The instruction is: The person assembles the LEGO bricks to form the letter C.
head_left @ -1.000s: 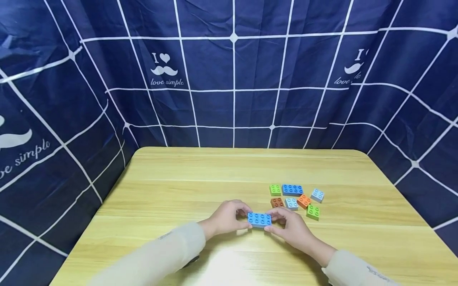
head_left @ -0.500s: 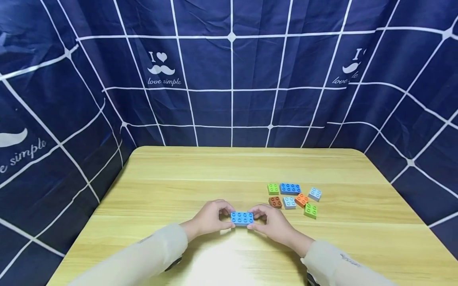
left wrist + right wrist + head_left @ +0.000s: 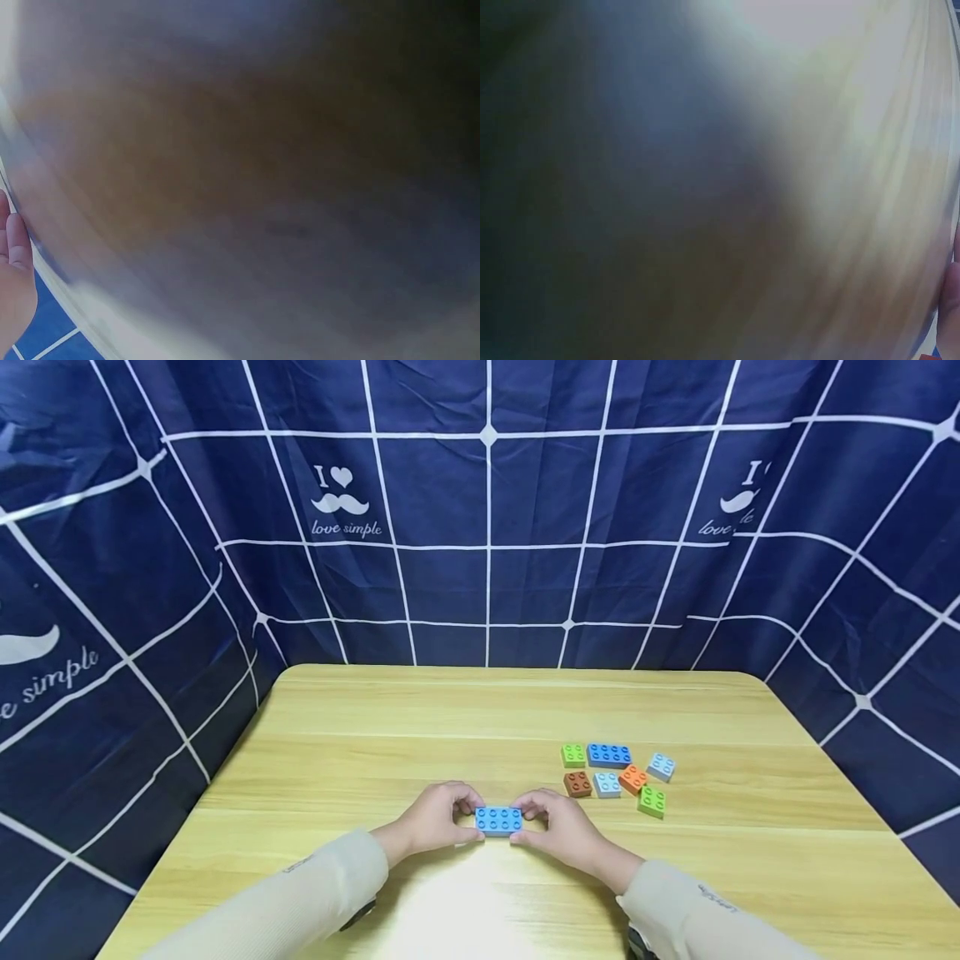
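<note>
A light blue eight-stud toy building brick (image 3: 498, 820) lies flat, studs up, near the middle front of the table in the head view. My left hand (image 3: 437, 817) pinches its left end between thumb and fingers. At the opposite end, the thumb and fingers of my right hand (image 3: 564, 832) grip it the same way. In the left wrist view only part of the left hand (image 3: 15, 277) shows at the left edge. A sliver of the right hand (image 3: 949, 307) appears at the right edge of the right wrist view; the brick is outside both wrist views.
Right of the hands lie loose bricks: a lime one (image 3: 573, 755), a darker blue long one (image 3: 609, 754), a brown one (image 3: 577, 784), pale blue ones (image 3: 607, 785), an orange one (image 3: 633, 778) and another green one (image 3: 652, 802). A blue curtain (image 3: 487, 527) surrounds the wooden table (image 3: 375, 718).
Both hands have carried the light blue brick leftward, away from the loose bricks, and it now sits a little straighter. The loose bricks have stayed put on the table.
</note>
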`<state>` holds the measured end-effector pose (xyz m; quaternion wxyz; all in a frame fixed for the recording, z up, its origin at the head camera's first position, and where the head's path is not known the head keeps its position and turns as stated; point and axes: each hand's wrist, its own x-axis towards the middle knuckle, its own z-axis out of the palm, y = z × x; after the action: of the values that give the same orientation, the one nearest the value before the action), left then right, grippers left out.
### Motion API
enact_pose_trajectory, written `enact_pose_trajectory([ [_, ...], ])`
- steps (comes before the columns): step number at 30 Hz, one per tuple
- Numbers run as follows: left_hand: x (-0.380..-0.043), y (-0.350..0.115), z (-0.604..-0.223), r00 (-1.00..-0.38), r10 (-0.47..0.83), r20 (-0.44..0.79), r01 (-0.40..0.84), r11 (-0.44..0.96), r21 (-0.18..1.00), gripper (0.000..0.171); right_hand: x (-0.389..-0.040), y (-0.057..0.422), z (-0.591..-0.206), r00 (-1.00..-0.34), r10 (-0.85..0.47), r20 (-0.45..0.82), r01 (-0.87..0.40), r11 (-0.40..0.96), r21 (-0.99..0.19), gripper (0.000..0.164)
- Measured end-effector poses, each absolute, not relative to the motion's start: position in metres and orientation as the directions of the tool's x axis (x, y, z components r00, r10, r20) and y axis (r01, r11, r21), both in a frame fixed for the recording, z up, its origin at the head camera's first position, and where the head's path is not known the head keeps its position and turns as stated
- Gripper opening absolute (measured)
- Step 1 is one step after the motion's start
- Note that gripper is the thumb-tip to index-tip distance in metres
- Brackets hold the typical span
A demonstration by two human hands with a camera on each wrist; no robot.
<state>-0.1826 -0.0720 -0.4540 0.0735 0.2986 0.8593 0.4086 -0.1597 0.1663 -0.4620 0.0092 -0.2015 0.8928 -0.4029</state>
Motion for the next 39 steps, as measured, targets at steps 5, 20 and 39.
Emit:
enact_pose_trajectory([
  [5,-0.183,-0.071,-0.454,-0.806,0.576,0.132,0.470,0.488,0.735,0.027,-0.160,0.165,-0.463,-0.921,-0.361,0.146,-0.351,0.606,-0.714,0.037],
  [20,-0.184,-0.071,-0.454,-0.808,0.575,0.125,0.469,0.500,0.728,0.027,-0.159,0.166,-0.459,-0.913,-0.383,0.141,-0.365,0.610,-0.703,0.042],
  [39,-0.182,-0.072,-0.455,-0.809,0.574,0.123,0.464,0.496,0.734,0.029,-0.146,0.249,-0.449,-0.912,-0.180,0.368,-0.394,0.632,-0.667,0.041],
])
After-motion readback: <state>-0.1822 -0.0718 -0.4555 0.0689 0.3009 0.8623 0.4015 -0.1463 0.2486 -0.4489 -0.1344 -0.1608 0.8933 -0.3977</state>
